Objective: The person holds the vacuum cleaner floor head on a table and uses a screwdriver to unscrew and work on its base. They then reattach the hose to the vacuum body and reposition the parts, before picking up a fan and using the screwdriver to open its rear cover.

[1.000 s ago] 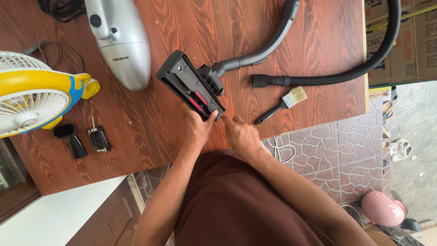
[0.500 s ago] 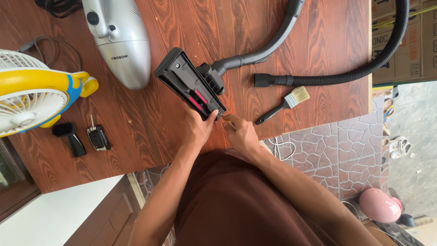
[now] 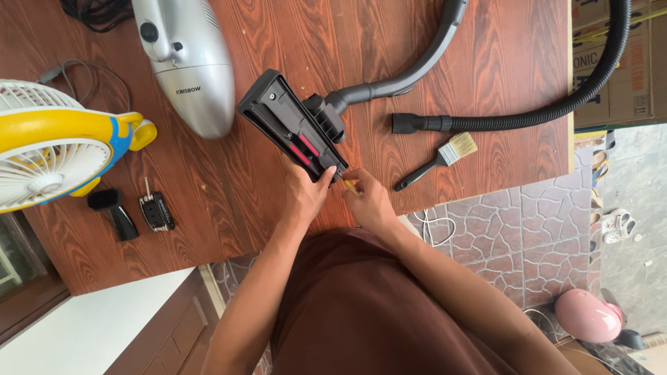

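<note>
Fingers (image 3: pixel 326 177) of two hands grip one black floor nozzle (image 3: pixel 292 126).

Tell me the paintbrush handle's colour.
Black, with pale bristles; the paintbrush shows clearly in the head view.

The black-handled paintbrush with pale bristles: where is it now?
In the head view, the black-handled paintbrush lies on the wooden table, right of both hands, just below the black corrugated hose's end.

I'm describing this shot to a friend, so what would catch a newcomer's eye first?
Both hands meet at the near end of an upturned black vacuum floor head mid-table: the left hand steadies it, the right hand holds a small yellow-handled tool against it. A silver vacuum body lies beyond, and a yellow-and-white fan sits far left.
</note>
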